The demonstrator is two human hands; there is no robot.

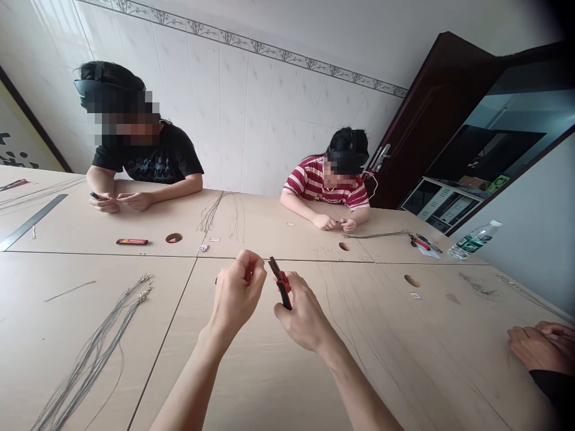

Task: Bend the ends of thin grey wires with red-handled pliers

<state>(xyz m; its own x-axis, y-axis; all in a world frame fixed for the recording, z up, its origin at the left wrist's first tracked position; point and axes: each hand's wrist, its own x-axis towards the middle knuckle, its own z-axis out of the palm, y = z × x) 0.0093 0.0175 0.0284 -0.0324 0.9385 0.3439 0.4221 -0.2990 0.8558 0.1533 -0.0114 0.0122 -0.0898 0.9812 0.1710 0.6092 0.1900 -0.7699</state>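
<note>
In the middle of the head view, my left hand (pixel 238 287) is closed in a pinch, its fingertips pressed together. Whatever sits between them is too small to make out. My right hand (pixel 303 311) grips a pair of pliers (pixel 281 286) with red and black handles, jaws pointing up and slightly left. The plier tips are close beside the left fingertips, with a narrow gap between. Thin grey cords (pixel 344 299) lie spread over the table right of my hands. A bundle of cords (pixel 96 341) with small metal clasps (pixel 144 287) at its far end lies to the left.
Two people (pixel 148 149) (pixel 330 173) sit across the wooden table (pixel 251 371), hands at small work. Another person's hands (pixel 541 347) rest at the right edge. A water bottle (pixel 474 240), red-handled pliers (pixel 420 242), a red utility knife (pixel 132 242) and round table holes (pixel 174 238) are around.
</note>
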